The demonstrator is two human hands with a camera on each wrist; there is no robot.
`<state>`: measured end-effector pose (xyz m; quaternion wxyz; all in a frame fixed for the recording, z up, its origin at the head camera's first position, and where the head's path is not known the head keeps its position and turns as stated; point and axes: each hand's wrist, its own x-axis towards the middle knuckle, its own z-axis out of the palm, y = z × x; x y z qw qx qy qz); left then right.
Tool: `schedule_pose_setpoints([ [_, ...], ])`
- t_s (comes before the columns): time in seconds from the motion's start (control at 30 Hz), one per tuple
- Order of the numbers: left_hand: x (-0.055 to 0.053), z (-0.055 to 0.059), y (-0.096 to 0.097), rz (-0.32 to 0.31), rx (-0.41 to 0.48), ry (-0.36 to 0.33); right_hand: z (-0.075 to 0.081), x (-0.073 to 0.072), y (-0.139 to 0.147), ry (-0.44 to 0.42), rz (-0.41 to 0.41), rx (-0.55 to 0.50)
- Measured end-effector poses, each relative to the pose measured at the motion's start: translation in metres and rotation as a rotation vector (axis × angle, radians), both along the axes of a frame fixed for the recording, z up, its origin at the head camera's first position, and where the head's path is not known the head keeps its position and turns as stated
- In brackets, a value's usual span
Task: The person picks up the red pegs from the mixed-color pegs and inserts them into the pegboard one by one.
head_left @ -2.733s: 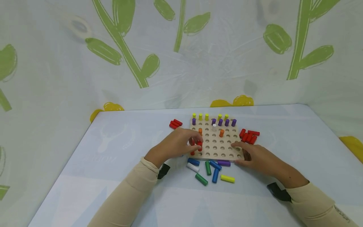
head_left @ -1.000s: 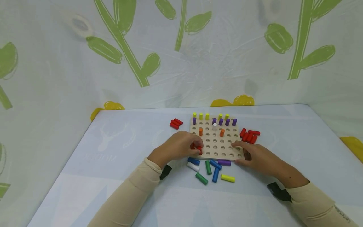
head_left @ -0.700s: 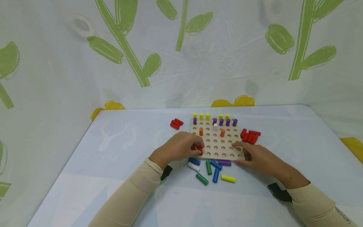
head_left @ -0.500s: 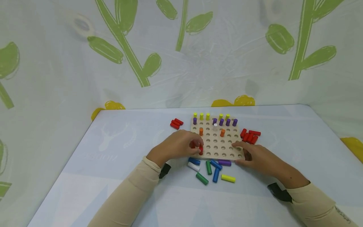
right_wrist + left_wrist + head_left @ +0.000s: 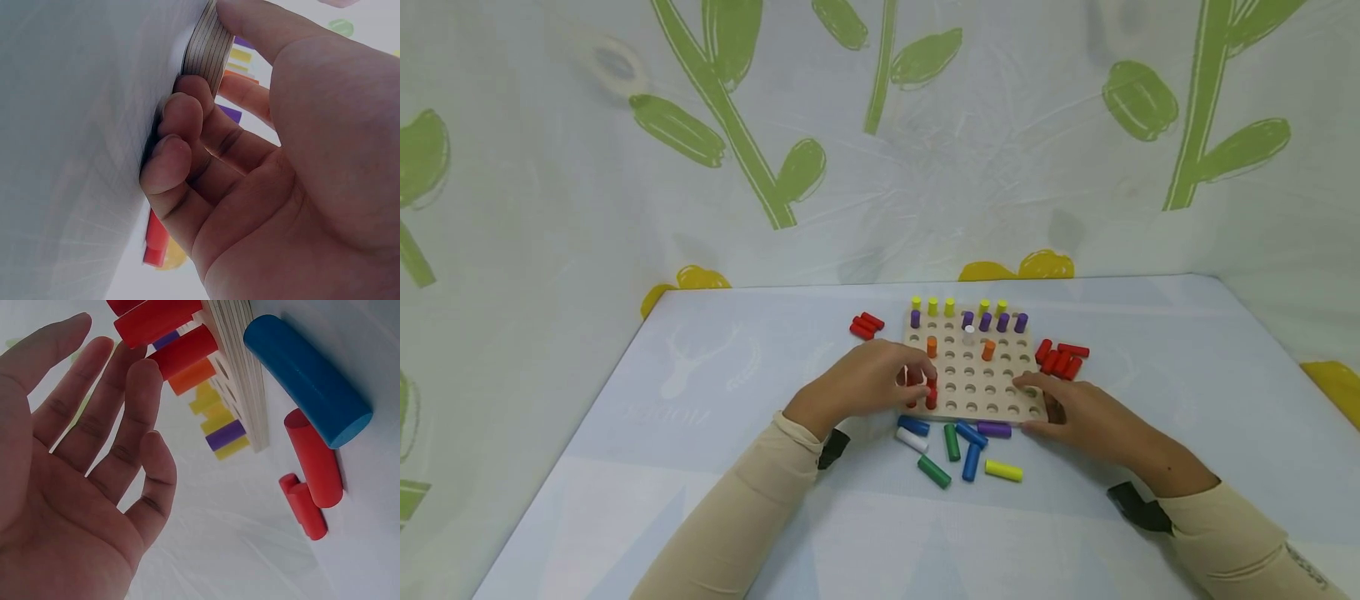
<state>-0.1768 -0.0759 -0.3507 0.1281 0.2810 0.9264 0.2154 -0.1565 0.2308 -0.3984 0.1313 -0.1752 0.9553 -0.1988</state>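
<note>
A wooden pegboard (image 5: 979, 389) lies on the table with pegs in several holes. My left hand (image 5: 867, 377) is at its near left corner, over red pegs (image 5: 931, 400) that stand upright in the holes. In the left wrist view, the fingers of the left hand (image 5: 94, 450) are spread and loosely bent, with the red pegs (image 5: 186, 351) beyond the fingertips and nothing in the palm. My right hand (image 5: 1090, 419) grips the near right corner of the board. In the right wrist view, the thumb and curled fingers (image 5: 181, 109) lie against the board's layered edge (image 5: 209, 47).
Loose red pegs lie left (image 5: 865, 325) and right (image 5: 1060, 362) of the board. In front lie blue (image 5: 971, 462), green (image 5: 934, 472), white (image 5: 912, 439), purple (image 5: 994, 430) and yellow (image 5: 1003, 471) pegs. Yellow and purple pegs (image 5: 1003, 322) stand in the far rows.
My left hand was lowered with its fingers around a red peg; it has risen slightly and its fingers have parted, leaving the peg upright in the board. The right hand has stayed put.
</note>
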Motion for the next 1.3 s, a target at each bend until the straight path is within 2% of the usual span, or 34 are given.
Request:
schedule_pose_setpoints([
  [0.27,0.000,0.001,-0.002,0.008,0.003,0.008,0.000,0.000,-0.001,0.011,0.002,0.003],
  [0.6,-0.005,0.005,-0.013,0.036,0.020,0.078,0.001,0.000,-0.001,0.006,0.003,0.001],
  [0.83,-0.011,0.006,-0.026,0.102,-0.010,0.102,0.001,0.000,-0.001,-0.003,0.003,-0.005],
  [1.07,-0.016,0.005,-0.034,0.151,-0.037,0.067,0.000,0.001,0.000,-0.007,-0.001,-0.007],
  [1.3,-0.018,0.003,-0.039,0.216,-0.068,-0.015,0.000,0.000,0.000,-0.005,0.000,0.000],
])
